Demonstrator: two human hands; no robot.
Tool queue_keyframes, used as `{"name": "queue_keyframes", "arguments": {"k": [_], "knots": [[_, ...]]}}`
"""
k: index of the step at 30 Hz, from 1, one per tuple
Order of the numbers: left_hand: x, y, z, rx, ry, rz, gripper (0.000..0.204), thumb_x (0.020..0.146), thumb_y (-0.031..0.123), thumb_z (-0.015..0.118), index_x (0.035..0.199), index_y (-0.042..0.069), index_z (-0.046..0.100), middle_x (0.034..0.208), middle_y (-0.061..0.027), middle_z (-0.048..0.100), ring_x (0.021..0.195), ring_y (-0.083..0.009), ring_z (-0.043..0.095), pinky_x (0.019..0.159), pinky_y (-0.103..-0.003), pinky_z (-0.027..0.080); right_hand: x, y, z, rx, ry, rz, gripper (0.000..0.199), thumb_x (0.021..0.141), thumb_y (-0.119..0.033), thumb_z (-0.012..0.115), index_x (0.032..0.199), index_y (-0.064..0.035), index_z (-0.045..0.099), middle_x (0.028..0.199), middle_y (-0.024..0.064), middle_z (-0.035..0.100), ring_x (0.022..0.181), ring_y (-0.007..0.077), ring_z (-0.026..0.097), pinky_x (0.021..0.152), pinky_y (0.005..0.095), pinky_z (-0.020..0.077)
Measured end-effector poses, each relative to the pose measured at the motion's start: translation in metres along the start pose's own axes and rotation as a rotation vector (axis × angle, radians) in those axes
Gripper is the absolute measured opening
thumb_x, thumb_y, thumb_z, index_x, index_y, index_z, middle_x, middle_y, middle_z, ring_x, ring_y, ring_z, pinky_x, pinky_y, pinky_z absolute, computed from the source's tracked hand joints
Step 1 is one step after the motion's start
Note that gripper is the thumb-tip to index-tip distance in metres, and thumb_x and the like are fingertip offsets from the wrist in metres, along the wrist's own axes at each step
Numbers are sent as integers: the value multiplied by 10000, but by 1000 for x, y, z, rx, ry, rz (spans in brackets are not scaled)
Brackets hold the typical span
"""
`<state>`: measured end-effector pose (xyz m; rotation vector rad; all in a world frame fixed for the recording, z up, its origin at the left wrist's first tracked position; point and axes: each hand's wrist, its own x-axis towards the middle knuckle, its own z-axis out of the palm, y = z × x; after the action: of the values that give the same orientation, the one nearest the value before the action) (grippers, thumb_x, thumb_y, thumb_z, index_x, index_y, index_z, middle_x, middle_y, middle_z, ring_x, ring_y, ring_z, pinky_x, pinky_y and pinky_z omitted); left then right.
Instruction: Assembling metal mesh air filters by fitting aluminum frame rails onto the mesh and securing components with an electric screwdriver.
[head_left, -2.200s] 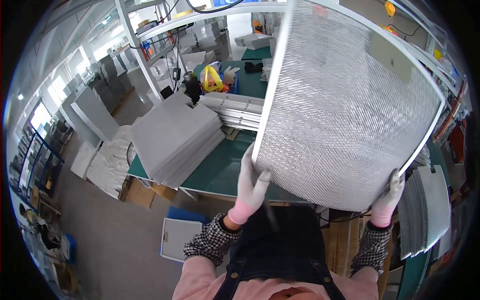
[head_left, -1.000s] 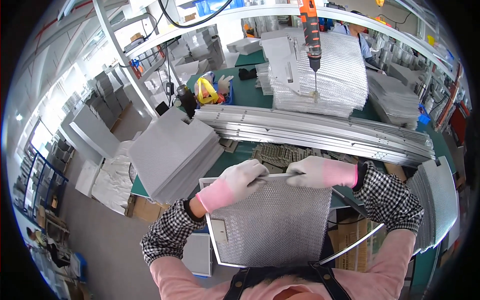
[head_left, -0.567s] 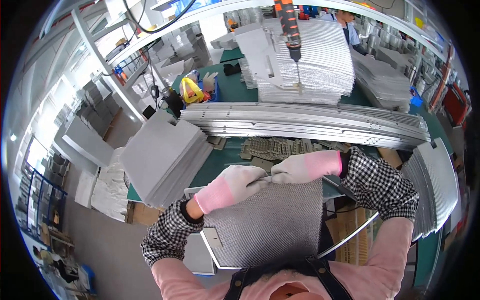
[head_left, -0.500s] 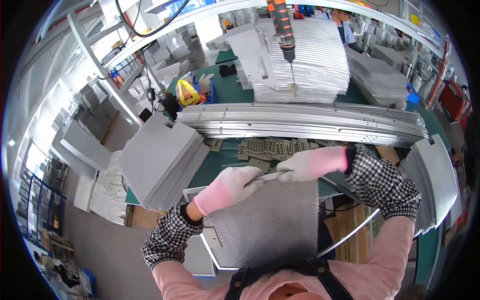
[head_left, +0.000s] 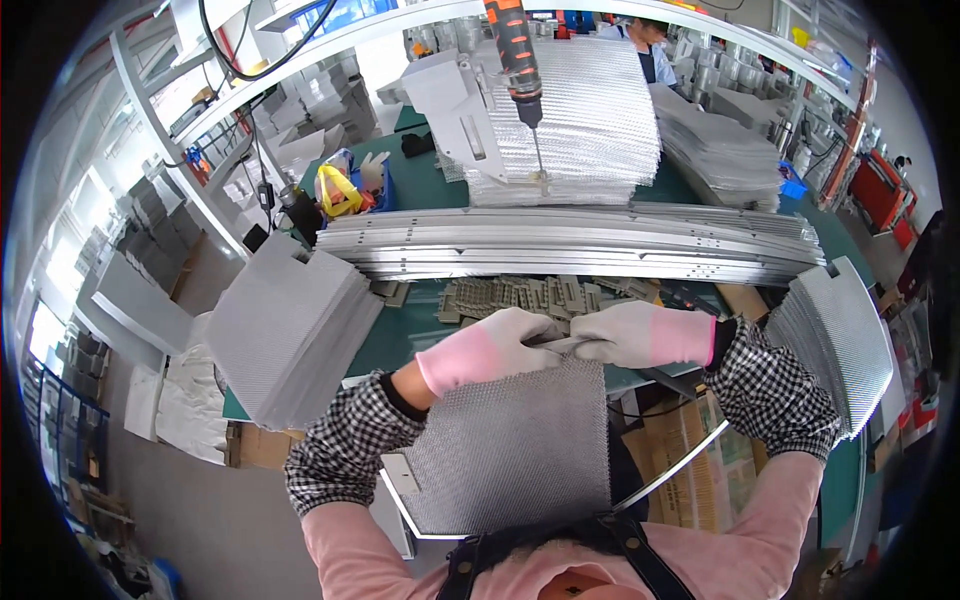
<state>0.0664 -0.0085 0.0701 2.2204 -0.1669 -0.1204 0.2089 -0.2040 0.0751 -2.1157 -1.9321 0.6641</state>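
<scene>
Both my gloved hands meet at the top edge of a silver mesh filter panel [head_left: 515, 450] that I hold in front of my chest. My left hand [head_left: 490, 345] pinches the panel's upper edge. Touching it from the right, my right hand [head_left: 625, 335] grips the same edge, and a small metal piece shows between the fingers. The panel's metal frame [head_left: 690, 460] curves out along the lower right. Just beyond my hands, several small grey metal clips [head_left: 520, 298] lie in a row on the green bench [head_left: 405, 335].
Long aluminium frame strips [head_left: 570, 245] lie across the bench. Mesh panels are stacked at left [head_left: 285, 330], right [head_left: 835, 340] and back [head_left: 590, 125]. An orange powered screwdriver [head_left: 515, 50] hangs overhead. A yellow tape roll [head_left: 340, 190] sits back left. A person stands far behind.
The large panel I held up high 2.2 s ago has come down against my chest. Both hands moved together onto its top edge and have stayed there over the last second.
</scene>
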Motion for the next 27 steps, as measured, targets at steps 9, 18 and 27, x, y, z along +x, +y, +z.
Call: {"name": "queue_keyframes", "arguments": {"k": [9,18,27], "knots": [[-8,1,-5,-110,-85,-42,407,871,244,664,1142,-60,649,890,-129,680,839,-174,623,799,-319,486,10,-15,-22,120,-184,1,347,1020,-334,489,1091,-15,605,877,170,652,835,321,644,760,408,493],[-15,7,0,211,-94,32,438,866,247,691,1223,-1,637,899,-212,705,786,-276,701,747,-359,539,11,-12,-28,435,-554,162,467,1055,-405,429,1043,32,594,673,-13,484,581,86,469,561,266,439],[-36,-12,28,414,200,-105,585,921,113,568,1487,127,422,1066,-179,706,939,-355,702,829,-377,558,-3,-46,11,-736,452,-228,329,874,-371,679,956,-63,599,755,57,632,719,228,649,660,351,499]]}}
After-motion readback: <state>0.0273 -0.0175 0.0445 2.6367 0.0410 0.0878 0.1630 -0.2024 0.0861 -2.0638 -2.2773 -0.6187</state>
